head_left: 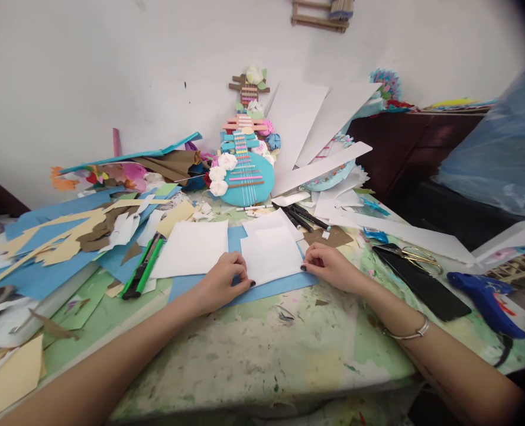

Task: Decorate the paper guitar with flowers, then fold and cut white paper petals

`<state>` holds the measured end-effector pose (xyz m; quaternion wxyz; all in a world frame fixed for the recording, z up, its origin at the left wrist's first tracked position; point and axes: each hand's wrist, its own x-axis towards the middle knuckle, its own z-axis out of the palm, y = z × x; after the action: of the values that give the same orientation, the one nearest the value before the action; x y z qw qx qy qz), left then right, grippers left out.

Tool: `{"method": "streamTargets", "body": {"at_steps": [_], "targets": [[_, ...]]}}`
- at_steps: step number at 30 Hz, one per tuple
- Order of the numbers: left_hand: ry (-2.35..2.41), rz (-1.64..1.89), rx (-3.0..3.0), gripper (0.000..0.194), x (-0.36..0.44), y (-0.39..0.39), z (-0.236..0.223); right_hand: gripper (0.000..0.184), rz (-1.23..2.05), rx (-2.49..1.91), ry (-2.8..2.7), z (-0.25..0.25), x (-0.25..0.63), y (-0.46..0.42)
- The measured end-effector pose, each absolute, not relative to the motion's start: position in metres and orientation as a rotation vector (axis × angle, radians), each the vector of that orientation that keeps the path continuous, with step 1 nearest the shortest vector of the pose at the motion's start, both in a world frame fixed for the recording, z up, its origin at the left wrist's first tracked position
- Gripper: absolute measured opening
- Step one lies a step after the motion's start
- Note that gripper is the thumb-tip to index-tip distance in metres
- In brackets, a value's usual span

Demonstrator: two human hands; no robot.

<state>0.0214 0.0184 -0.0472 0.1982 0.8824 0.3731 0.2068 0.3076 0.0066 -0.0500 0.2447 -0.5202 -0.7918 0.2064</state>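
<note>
A white sheet of paper (271, 254) lies between my hands, over blue paper (284, 285) on the table. My left hand (229, 277) is closed at the sheet's lower left corner, thumb against curled fingers. At the sheet's right edge my right hand (327, 265) pinches, its thumb and finger together by the corner. To the left rests another white paper piece (195, 245), apart from the fingers. A green utility knife (142, 269) lies beyond it. Several black pens (300, 218) lie just behind the sheet.
A blue paper lute (253, 177) with white flowers leans on the wall. Coloured paper scraps (67, 236) cover the left side. On the right are gold scissors (417, 257), a black flat case (422, 284) and a blue glue gun (488, 302). The table's front edge (262, 408) is near me.
</note>
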Motion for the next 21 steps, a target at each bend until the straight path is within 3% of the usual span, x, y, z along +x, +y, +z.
{"method": "streamTargets", "body": {"at_steps": [21], "targets": [[1.335, 0.399, 2.304, 0.022, 0.028, 0.027, -0.039, 0.018, 0.459, -1.611, -2.128, -0.047, 0.302, 0.010]]}}
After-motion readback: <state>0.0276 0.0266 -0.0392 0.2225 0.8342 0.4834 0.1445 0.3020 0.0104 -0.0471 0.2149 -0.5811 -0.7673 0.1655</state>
